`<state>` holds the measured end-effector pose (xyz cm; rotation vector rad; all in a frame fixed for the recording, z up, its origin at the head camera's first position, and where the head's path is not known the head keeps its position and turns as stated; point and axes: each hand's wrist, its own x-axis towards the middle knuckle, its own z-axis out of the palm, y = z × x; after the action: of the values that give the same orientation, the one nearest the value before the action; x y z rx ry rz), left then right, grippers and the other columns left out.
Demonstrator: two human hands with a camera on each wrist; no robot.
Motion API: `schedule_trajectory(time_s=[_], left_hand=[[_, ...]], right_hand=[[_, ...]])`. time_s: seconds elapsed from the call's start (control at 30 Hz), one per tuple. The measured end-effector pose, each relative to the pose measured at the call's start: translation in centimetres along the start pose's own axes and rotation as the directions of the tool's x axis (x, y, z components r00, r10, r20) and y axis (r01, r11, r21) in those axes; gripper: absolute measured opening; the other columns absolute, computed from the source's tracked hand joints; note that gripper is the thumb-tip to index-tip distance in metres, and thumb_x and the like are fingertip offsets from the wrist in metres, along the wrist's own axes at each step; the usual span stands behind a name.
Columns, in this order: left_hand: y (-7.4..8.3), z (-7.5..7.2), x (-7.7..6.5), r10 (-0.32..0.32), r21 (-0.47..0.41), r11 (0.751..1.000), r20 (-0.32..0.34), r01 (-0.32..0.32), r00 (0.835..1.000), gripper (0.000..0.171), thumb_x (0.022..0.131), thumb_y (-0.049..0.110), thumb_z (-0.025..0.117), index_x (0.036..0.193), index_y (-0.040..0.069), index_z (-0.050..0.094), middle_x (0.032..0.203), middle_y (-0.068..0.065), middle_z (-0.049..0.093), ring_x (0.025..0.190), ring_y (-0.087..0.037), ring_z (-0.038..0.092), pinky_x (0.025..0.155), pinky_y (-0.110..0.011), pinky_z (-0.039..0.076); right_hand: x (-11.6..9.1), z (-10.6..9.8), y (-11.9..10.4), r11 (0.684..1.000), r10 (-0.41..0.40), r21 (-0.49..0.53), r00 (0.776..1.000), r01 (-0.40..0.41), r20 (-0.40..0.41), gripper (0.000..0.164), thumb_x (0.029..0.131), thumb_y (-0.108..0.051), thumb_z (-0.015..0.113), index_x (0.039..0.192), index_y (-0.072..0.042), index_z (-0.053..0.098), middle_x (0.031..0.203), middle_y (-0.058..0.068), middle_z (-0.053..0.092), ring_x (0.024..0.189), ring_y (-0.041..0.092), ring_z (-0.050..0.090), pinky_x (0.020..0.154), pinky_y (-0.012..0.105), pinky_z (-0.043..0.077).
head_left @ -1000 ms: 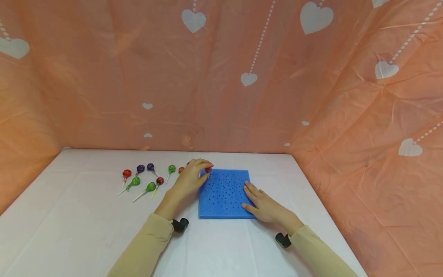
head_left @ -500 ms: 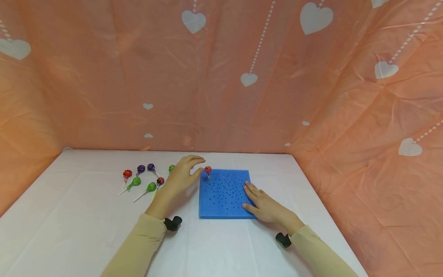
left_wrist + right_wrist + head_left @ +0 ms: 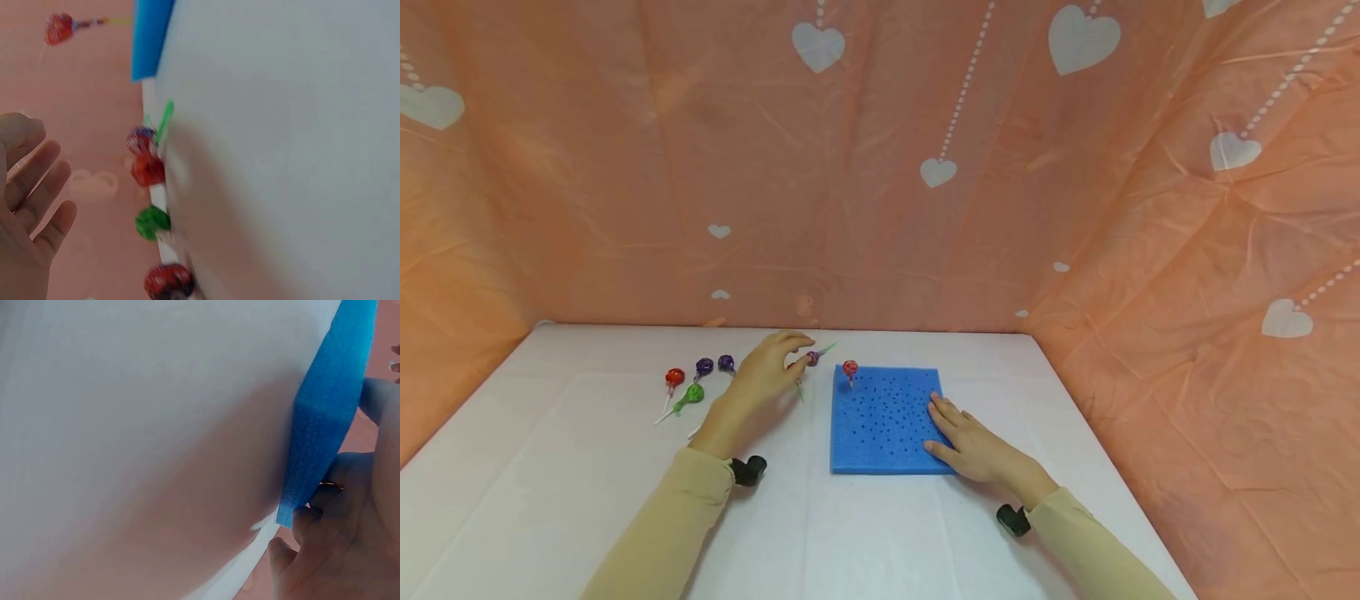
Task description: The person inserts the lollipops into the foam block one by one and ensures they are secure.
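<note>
My left hand [image 3: 762, 373] hovers over the lollipops left of the blue foam board [image 3: 887, 429], fingers loosely bent. In the left wrist view nothing lies in the left hand [image 3: 31, 206]. Close by its fingertips in the head view is a purple lollipop [image 3: 812, 358] with a green stick, lying on the table. A red lollipop [image 3: 850, 367] stands upright in the board's far left corner. The board is dotted with small holes. My right hand [image 3: 973, 446] rests with spread fingers on the board's right edge. The left hand and forearm hide some lollipops from the head view.
Further left on the white table [image 3: 550, 467] lie a red lollipop [image 3: 674, 377], a green one [image 3: 692, 394] and two purple ones, the nearer to the hand [image 3: 726, 363] partly covered. An orange curtain with white hearts [image 3: 880, 208] hangs behind the table.
My left hand lets go of the red lollipop, which now stands in the board, and moves left over the loose lollipops. The right hand stays put on the board.
</note>
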<state>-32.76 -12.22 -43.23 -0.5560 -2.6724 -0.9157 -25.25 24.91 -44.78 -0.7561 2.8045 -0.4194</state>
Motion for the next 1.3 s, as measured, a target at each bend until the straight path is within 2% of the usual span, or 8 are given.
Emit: schedule_trajectory(time_s=[0.13, 0.3, 0.57, 0.77, 1.07, 1.3], left_hand=[[-0.8, -0.5, 0.1, -0.01, 0.036, 0.999, 0.034, 0.009, 0.999, 0.036, 0.101, 0.012, 0.066, 0.136, 0.004, 0.066, 0.144, -0.018, 0.058, 0.125, -0.039, 0.06, 0.104, -0.058, 0.049], [-1.6, -0.9, 0.5, 0.022, 0.082, 0.996, 0.067, -0.028, 0.997, 0.032, 0.1, 0.011, 0.067, 0.13, 0.001, 0.069, 0.134, -0.02, 0.064, 0.116, -0.04, 0.065, 0.098, -0.057, 0.053], [-3.0, -0.7, 1.1, 0.014, 0.169, 0.985, 0.146, -0.039, 0.989, 0.027, 0.099, 0.014, 0.068, 0.123, 0.005, 0.076, 0.126, -0.021, 0.07, 0.123, -0.043, 0.06, 0.104, -0.06, 0.048], [-3.5, -0.6, 1.5, 0.015, 0.203, 0.978, 0.192, -0.054, 0.981, 0.026, 0.1, 0.016, 0.068, 0.122, 0.007, 0.076, 0.121, -0.019, 0.072, 0.121, -0.043, 0.061, 0.103, -0.059, 0.049], [-3.6, -0.5, 1.7, 0.037, 0.222, 0.971, 0.209, -0.085, 0.977, 0.023, 0.1, 0.016, 0.068, 0.119, 0.007, 0.078, 0.113, -0.016, 0.075, 0.111, -0.04, 0.066, 0.096, -0.056, 0.053], [-3.4, -0.3, 1.6, 0.037, 0.215, 0.973, 0.21, -0.084, 0.977, 0.021, 0.1, 0.013, 0.068, 0.117, 0.006, 0.079, 0.113, -0.018, 0.075, 0.111, -0.042, 0.066, 0.097, -0.057, 0.052]], right_hand=[[0.1, 0.2, 0.3, 1.0, -0.002, -0.014, 1.0, 0.002, -0.001, 0.073, 0.11, -0.043, 0.048, 0.163, 0.0, 0.022, 0.174, 0.014, 0.008, 0.159, 0.034, 0.011, 0.126, 0.056, 0.016], [0.2, 0.3, 0.4, 1.0, -0.003, -0.017, 1.0, 0.003, -0.007, 0.073, 0.11, -0.044, 0.047, 0.163, 0.0, 0.022, 0.174, 0.014, 0.008, 0.159, 0.035, 0.011, 0.126, 0.056, 0.016], [0.1, 0.2, 0.3, 1.0, 0.01, -0.017, 1.0, -0.009, 0.003, 0.074, 0.11, -0.044, 0.047, 0.164, -0.001, 0.021, 0.174, 0.014, 0.007, 0.159, 0.035, 0.011, 0.127, 0.056, 0.016], [0.1, 0.2, 0.2, 1.0, 0.018, -0.023, 1.0, -0.018, 0.008, 0.074, 0.11, -0.045, 0.047, 0.164, -0.002, 0.021, 0.174, 0.012, 0.007, 0.159, 0.033, 0.011, 0.127, 0.054, 0.015], [0.1, 0.1, 0.1, 1.0, 0.016, -0.019, 1.0, -0.016, 0.004, 0.074, 0.11, -0.044, 0.048, 0.163, -0.001, 0.022, 0.174, 0.013, 0.007, 0.159, 0.035, 0.012, 0.127, 0.055, 0.016], [0.0, 0.1, 0.0, 1.0, 0.011, -0.017, 1.0, -0.011, -0.001, 0.074, 0.11, -0.043, 0.048, 0.163, 0.0, 0.022, 0.174, 0.013, 0.008, 0.159, 0.035, 0.012, 0.127, 0.055, 0.016]])
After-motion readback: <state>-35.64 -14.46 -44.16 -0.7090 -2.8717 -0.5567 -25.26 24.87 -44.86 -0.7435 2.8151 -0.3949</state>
